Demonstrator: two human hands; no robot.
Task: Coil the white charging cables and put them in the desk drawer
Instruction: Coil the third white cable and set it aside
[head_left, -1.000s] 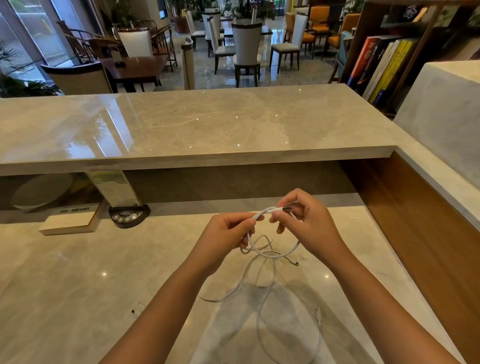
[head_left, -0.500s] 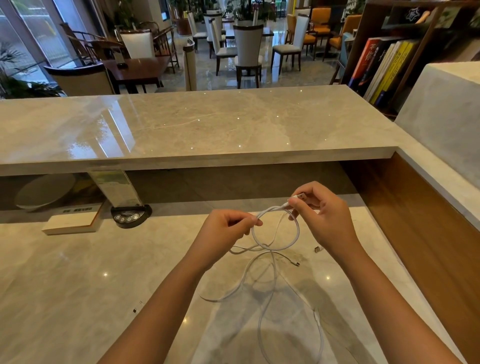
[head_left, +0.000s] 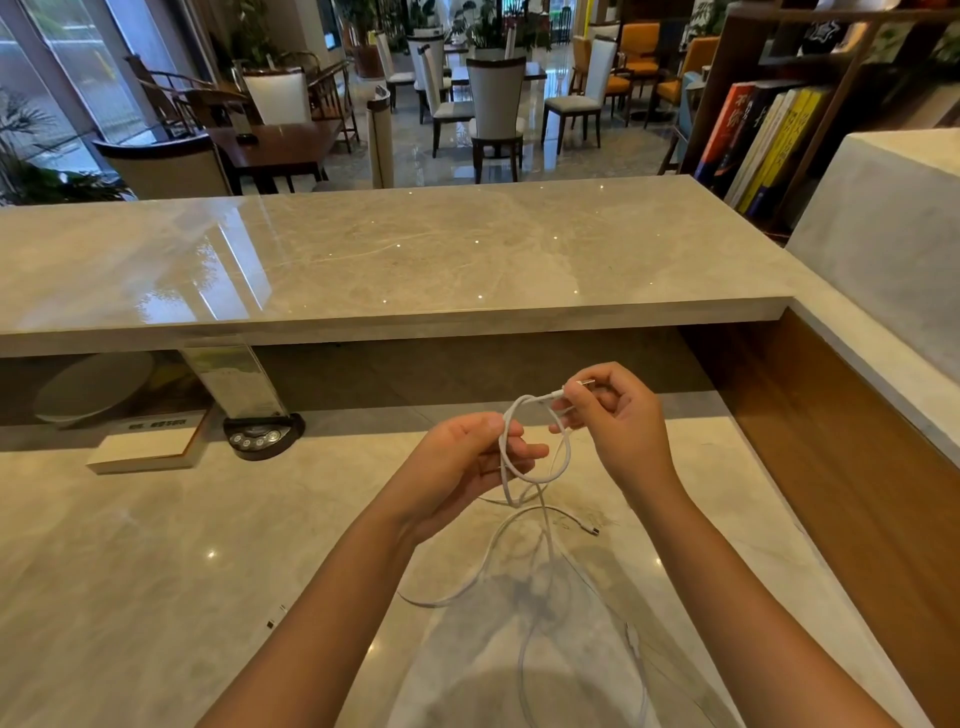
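White charging cable (head_left: 540, 470) hangs between the two hands above the lower desk surface (head_left: 156, 561), with its first loop just formed. The left hand (head_left: 467, 462) pinches the loop where the strand crosses itself, thumb and fingers clenched on the cord, which keeps the turn from springing open. The right hand (head_left: 618, 431) grips the cable just behind its metal plug (head_left: 587, 383), holding that end up and slightly away from the left hand; this looks like a way to keep the stiff connector clear of the loop while the rest of the cord is fed in.

Below the hands most of the cable is uncoiled. It drops to the desk and sprawls in wide, loose curves toward the near edge, and a second plug end (head_left: 592, 530) lies on the marble just beyond the hanging strand. Whether one cable or more lies there I cannot tell, since the thin strands overlap and blur against the pale stone.

By my reading the coiling has only begun: one small turn is made and a long run remains to be gathered. No drawer shows in this view, so the storage step is not yet near. The slack on the desk could tangle as it is drawn up, so each new turn probably wants to be laid flat against the first under the left thumb
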